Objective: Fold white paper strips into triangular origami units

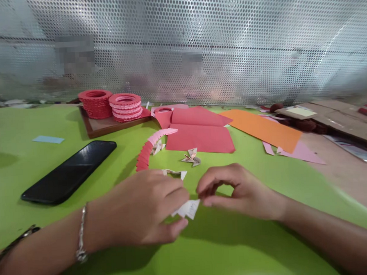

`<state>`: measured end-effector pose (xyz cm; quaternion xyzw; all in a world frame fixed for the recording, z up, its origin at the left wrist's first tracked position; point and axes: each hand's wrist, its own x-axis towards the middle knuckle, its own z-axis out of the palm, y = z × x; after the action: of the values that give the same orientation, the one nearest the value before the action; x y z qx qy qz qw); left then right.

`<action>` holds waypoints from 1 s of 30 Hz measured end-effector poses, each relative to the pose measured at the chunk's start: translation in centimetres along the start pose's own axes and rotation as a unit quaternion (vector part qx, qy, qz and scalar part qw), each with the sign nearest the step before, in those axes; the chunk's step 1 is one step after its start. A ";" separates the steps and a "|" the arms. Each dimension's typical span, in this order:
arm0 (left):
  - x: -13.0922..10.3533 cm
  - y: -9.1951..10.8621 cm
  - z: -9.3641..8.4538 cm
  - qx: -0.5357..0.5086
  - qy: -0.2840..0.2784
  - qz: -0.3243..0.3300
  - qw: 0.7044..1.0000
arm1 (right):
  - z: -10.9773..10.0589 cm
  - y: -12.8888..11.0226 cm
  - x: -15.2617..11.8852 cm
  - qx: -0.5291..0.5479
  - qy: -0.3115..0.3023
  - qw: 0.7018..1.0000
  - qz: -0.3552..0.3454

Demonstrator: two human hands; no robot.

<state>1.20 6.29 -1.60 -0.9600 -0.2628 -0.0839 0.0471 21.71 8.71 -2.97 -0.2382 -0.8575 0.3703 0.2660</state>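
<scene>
A small white folded paper piece (pixel 189 209) is between my hands, above the green table (pixel 232 250). My left hand (pixel 147 205) has its fingers closed on it, with the thumb lower down. The thumb and fingertips of my right hand (pixel 238 192) meet in a pinch at the paper's right corner. Another folded strip (pixel 175 173) shows just behind my left fingers. Farther back lie a star-like folded paper (pixel 192 157) and a similar one (pixel 158 147). A curved pink and red folded chain (pixel 145 154) runs behind my left hand.
A black phone (pixel 70 172) lies at the left, near a light blue slip (pixel 48 139). Behind are a brown tray (pixel 118 127) with red and pink ring stacks (pixel 125 107), red sheets (pixel 200 137), an orange sheet (pixel 263 129) and brown cardboard (pixel 345 116).
</scene>
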 end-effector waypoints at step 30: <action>0.2 -0.4 1.4 0.028 0.161 -0.021 0.986 | 2.3 -1.3 0.0 -0.052 0.195 0.979 -0.019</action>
<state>1.32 6.91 -2.92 -0.9267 -0.2740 -0.2305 0.1140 19.98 6.72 -3.36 -0.3032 -0.8114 0.2667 0.4225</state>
